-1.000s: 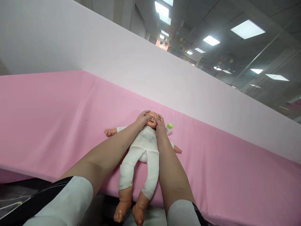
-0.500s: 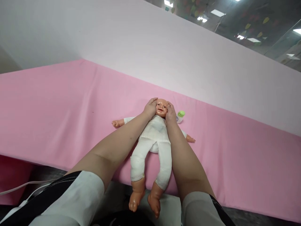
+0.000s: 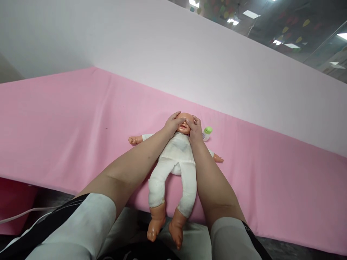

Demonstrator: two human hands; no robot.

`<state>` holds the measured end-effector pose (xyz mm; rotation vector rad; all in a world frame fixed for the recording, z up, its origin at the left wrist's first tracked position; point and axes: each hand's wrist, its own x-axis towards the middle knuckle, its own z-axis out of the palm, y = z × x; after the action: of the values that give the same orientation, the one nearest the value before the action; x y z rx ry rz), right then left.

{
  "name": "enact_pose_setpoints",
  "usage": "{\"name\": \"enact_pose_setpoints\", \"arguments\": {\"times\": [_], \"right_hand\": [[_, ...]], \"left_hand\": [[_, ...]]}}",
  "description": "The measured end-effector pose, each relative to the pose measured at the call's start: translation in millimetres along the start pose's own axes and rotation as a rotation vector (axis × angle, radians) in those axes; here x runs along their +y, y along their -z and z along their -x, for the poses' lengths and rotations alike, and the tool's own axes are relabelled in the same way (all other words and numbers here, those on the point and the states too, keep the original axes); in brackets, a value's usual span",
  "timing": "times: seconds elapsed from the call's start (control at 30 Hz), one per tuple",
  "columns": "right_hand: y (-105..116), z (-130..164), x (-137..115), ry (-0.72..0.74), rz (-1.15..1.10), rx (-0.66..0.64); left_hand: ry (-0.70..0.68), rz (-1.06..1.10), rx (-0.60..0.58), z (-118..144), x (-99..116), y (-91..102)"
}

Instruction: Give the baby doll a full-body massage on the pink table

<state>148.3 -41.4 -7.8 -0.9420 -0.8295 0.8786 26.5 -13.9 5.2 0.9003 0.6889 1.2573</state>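
Observation:
A baby doll (image 3: 178,150) with a white cloth body and plastic head, hands and feet lies on its back, its feet toward me and over the near edge. Both of my hands cup its head from the sides. My left hand (image 3: 173,122) is on the left side of the head, its thumb lying across the doll's eye. On the other side my right hand (image 3: 195,129) does the same, so the two thumbs almost meet over the nose. The doll's eyes are covered; its mouth shows below the thumbs. Just right of my right hand lies a small white bottle (image 3: 207,133) with a green cap.
The pink padded surface (image 3: 284,180) runs across the view against a pale wall (image 3: 189,54). A glass pane (image 3: 271,29) with ceiling light reflections is at the upper right. A white cable (image 3: 27,213) passes at the lower left, by a red block (image 3: 13,202).
My thumbs have moved inward from the sides of the doll's face to over its eyes and beside the nose. My hands remain around the head.

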Motion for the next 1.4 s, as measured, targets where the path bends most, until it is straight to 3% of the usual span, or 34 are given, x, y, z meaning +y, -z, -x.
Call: {"name": "enact_pose_setpoints", "arguments": {"times": [0.27, 0.6, 0.73, 1.0, 1.23, 1.4], "right_hand": [[1, -4, 5, 0.008, 0.142, 0.113], [11, -7, 2, -0.149, -0.131, 0.023], [8, 0, -5, -0.106, -0.099, -0.021], [3, 2, -6, -0.074, 0.001, -0.016], [1, -6, -1, -0.074, 0.107, 0.097], [3, -3, -4, -0.068, -0.024, 0.083]], "left_hand": [[0.027, -0.052, 0.040, -6, -1, -5.1], [-0.026, -0.234, 0.190, -15, -10, 6.5], [-0.035, -0.228, 0.173, -13, -10, 7.4], [0.033, -0.065, 0.019, -4, -2, 0.3], [0.024, -0.080, 0.042, -13, -7, -3.2], [0.026, -0.051, 0.049, -19, -11, -1.4]]}}
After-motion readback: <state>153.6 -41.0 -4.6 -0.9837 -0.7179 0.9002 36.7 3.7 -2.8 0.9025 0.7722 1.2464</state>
